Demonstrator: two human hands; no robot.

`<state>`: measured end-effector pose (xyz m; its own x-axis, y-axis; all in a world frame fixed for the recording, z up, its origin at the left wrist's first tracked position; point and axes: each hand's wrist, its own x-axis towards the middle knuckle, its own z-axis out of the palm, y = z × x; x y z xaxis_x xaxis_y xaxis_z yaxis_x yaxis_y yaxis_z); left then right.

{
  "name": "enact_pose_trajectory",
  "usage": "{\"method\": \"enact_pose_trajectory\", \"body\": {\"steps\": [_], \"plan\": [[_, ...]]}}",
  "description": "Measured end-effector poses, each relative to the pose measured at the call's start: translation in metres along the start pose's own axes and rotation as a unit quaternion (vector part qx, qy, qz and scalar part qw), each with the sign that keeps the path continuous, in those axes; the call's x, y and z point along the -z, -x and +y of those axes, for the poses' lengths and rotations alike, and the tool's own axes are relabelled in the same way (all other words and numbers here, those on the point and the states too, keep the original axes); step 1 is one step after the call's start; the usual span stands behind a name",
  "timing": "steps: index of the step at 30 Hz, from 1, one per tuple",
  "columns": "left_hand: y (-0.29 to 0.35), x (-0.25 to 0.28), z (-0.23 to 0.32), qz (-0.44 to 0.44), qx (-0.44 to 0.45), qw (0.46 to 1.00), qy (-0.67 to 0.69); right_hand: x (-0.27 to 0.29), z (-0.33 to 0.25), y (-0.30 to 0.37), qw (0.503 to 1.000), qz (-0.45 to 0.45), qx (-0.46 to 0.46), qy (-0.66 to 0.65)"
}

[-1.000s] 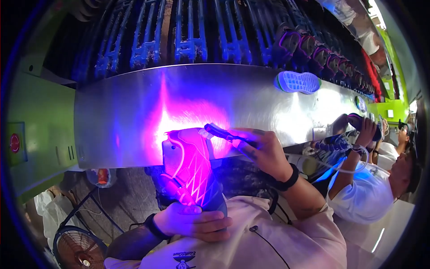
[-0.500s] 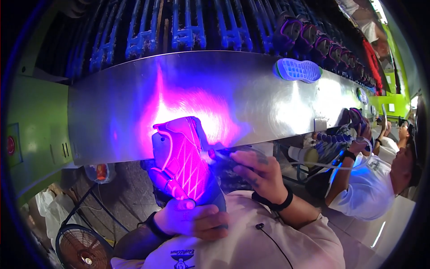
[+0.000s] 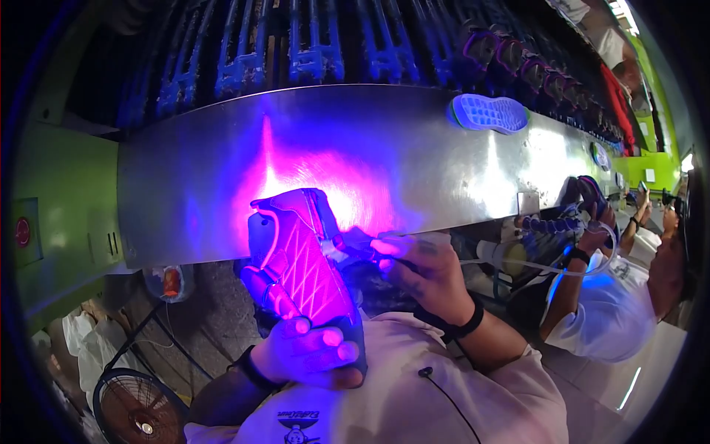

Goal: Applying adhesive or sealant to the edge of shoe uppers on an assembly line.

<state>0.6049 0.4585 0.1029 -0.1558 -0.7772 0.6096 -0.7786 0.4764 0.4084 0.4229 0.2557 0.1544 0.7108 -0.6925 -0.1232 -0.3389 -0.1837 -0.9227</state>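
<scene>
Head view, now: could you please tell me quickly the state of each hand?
Left hand: closed, holding the shoe by its near end.
Right hand: closed, holding a small dark tool, probably a brush.

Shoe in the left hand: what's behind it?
Beyond the shoe shows the metal bench, partly lit pink and violet; by the shoe's lower end, a pale shirt. The shoe hides whatever is directly behind it, including part of the bench's near edge.
</scene>
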Motion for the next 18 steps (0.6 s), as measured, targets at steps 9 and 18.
{"method": "enact_pose_trajectory", "body": {"steps": [9, 18], "plan": [[0.005, -0.017, 0.004, 0.007, 0.040, 0.999, -0.007, 0.018, -0.013, 0.033, 0.998, -0.009, 0.051, -0.021], [-0.045, 0.000, 0.012, 0.000, 0.032, 0.983, -0.179, 0.041, -0.038, 0.044, 0.999, 0.007, 0.037, -0.004]]}}
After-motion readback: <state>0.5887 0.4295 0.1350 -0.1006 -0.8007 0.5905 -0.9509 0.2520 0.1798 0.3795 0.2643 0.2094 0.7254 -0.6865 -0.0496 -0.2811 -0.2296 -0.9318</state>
